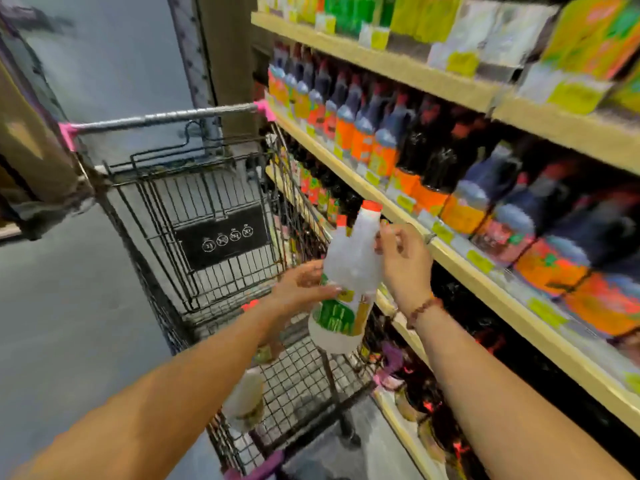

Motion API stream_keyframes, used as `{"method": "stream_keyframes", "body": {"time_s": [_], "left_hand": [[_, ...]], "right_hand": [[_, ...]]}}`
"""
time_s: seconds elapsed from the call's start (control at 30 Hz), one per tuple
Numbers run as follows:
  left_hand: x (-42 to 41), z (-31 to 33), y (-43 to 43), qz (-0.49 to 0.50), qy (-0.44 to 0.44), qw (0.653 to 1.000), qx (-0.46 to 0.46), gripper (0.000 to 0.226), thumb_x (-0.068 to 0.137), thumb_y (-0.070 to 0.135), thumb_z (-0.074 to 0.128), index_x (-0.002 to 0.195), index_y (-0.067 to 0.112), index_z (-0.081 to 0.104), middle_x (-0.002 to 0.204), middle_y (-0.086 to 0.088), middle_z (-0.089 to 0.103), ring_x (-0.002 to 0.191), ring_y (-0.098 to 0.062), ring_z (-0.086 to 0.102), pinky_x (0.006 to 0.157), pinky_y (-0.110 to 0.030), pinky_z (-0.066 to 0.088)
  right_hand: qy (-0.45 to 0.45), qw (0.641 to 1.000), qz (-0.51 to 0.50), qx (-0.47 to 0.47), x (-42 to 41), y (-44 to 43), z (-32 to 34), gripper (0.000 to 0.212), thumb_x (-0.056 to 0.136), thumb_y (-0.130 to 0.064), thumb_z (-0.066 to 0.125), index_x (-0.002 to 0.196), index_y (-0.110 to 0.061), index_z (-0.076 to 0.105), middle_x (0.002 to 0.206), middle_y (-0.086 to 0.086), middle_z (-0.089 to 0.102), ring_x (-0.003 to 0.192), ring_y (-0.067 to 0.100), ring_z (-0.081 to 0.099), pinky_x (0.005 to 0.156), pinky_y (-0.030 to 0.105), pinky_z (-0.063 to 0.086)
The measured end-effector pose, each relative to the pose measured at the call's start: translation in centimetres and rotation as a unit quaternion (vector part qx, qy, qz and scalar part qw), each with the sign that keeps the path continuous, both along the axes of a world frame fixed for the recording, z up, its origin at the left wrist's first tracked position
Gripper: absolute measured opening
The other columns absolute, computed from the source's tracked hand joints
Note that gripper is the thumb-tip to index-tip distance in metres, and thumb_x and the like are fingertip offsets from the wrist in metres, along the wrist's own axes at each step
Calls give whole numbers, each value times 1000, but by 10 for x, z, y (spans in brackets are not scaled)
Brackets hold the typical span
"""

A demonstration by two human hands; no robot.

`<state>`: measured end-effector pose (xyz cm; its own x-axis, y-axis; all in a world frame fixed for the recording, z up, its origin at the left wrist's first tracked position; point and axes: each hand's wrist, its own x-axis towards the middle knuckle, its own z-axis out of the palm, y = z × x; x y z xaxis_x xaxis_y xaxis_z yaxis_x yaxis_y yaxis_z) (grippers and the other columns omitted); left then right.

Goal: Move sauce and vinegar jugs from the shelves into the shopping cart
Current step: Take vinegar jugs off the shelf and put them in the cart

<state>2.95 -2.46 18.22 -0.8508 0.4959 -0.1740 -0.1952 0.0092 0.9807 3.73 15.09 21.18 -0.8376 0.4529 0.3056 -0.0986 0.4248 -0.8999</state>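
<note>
White vinegar jug (349,271), orange cap, tilted above cart (149,216) | left grip (301,289) clasps its labelled body | right grip (403,261) pinches its shoulder | sauce shelf (450,256) beside

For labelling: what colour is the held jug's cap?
Orange-red cap on the jug, head view.

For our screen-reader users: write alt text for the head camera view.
The left hand and right hand hold a pale vinegar jug with an orange cap over a black wire shopping cart. Shelves of dark sauce bottles run along the right.
</note>
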Motion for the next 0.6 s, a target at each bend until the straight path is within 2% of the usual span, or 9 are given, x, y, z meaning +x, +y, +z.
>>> {"method": "stream_keyframes", "body": {"time_s": [0.07, 0.17, 0.23, 0.3, 0.37, 0.43, 0.5, 0.6], "left_hand": [[3, 5, 19, -59, -18, 998, 5, 55, 67, 26, 78, 119, 26, 59, 112, 1, 71, 104, -17, 67, 89, -38, 53], [12, 5, 52, -122, -32, 992, 24, 65, 63, 32, 80, 124, 26, 57, 117, 0, 69, 111, -23, 64, 94, -49, 48], [22, 5, 76, -141, -30, 989, 29, 54, 64, 30, 80, 116, 28, 63, 111, 1, 72, 106, -21, 66, 89, -44, 50], [39, 7, 105, -160, -43, 985, 39, 38, 71, 20, 77, 107, 25, 66, 101, 3, 74, 92, -14, 70, 75, -32, 55], [56, 7, 132, -192, -52, 979, 46, 33, 74, 14, 72, 105, 21, 66, 95, 3, 75, 84, -11, 71, 66, -25, 56], [80, 8, 162, -235, -57, 969, 42, 40, 67, 21, 74, 107, 18, 68, 99, -1, 75, 86, -14, 71, 67, -26, 57], [105, 9, 183, -270, -62, 960, 39, 41, 62, 28, 76, 102, 21, 71, 100, -3, 75, 88, -15, 71, 70, -29, 56], [148, 6, 215, -295, -79, 952, 27, 45, 57, 32, 76, 100, 20, 72, 94, -2, 76, 85, -17, 71, 72, -35, 57]], "right_hand": [[-1, 999, -53, -8, 17, 17, 9, 27, 93, -40, 48, 68, -31, 52, 72, -4, 64, 76, 23, 63, 74, 45, 52], [3, 993, -121, 12, 44, 44, 18, 27, 93, -37, 48, 68, -28, 51, 75, 1, 64, 77, 24, 62, 74, 44, 51], [6, 988, -150, 31, 64, 61, 23, 26, 94, -37, 48, 72, -25, 53, 76, 2, 64, 76, 23, 61, 71, 41, 50], [5, 981, -189, 39, 91, 83, 26, 27, 94, -37, 49, 74, -19, 56, 74, -1, 62, 75, 22, 60, 69, 38, 48], [8, 973, -228, 26, 121, 106, 25, 28, 93, -39, 49, 73, -20, 57, 74, -1, 63, 76, 23, 61, 71, 44, 51], [12, 964, -266, 14, 160, 129, 27, 27, 92, -38, 52, 70, -25, 56, 75, 1, 65, 77, 25, 64, 74, 47, 53], [14, 959, -284, -11, 197, 144, 28, 23, 93, -35, 55, 71, -25, 57, 79, 3, 68, 79, 25, 67, 77, 46, 54], [9, 948, -312, -64, 260, 156, 27, 20, 90, -35, 60, 89, -15, 62, 90, 5, 69, 84, 16, 66, 75, 31, 54]]}}
